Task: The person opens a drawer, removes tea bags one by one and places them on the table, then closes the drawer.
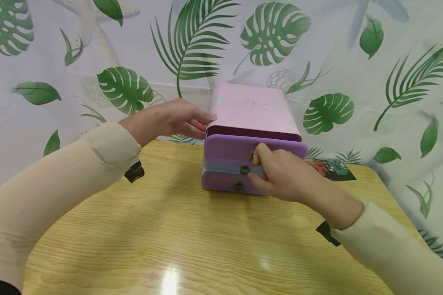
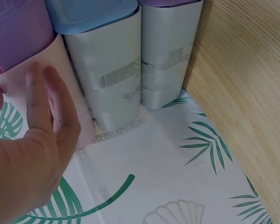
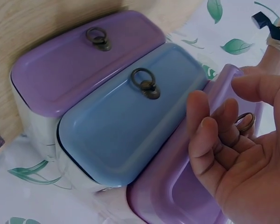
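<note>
There are three drawers [image 3: 126, 121], three ring pulls [image 3: 150, 90], two hands [image 1: 285, 174] and one table [image 1: 140, 229].

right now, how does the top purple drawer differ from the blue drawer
The top purple drawer is partly pulled out of its pink casing; the blue drawer sits pushed into its white casing. The right hand grips the top purple drawer's ring pull; no hand grips the blue drawer's. Both have rounded fronts and ring pulls.

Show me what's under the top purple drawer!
Under the top purple drawer, you can see a blue drawer, then a lower purple drawer at the bottom. Their closed fronts hide whatever is inside, if anything.
</note>
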Available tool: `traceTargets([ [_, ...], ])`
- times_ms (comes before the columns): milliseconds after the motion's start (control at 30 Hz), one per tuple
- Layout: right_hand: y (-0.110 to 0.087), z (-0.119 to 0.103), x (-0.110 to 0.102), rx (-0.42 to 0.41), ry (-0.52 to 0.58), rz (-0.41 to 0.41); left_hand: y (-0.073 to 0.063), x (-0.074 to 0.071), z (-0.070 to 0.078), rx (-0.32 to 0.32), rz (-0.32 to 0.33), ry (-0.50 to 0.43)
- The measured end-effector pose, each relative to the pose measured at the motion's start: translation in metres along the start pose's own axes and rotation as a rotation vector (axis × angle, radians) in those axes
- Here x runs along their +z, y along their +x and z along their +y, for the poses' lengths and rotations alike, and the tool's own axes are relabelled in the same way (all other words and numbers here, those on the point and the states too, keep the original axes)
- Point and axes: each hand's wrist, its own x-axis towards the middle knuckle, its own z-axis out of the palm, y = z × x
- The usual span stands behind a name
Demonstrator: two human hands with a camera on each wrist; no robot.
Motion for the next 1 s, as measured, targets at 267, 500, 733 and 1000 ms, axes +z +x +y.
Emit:
traceTargets([
  [267,0.008,0.008,-0.001,0.037,0.0,-0.007,0.008,-0.008,-0.021,0.089,-0.075,-0.136],
  [500,0.016,0.012,0.001,0.051,0.015,-0.015,0.015,-0.008,-0.04,0.115,-0.073,-0.122],
  [733,0.021,0.017,0.005,0.057,0.019,0.004,0.02,0.0,-0.06,0.121,-0.046,-0.064],
  [1000,0.023,0.023,0.009,0.077,0.06,0.026,0.025,0.012,-0.085,0.053,-0.066,-0.107],
])
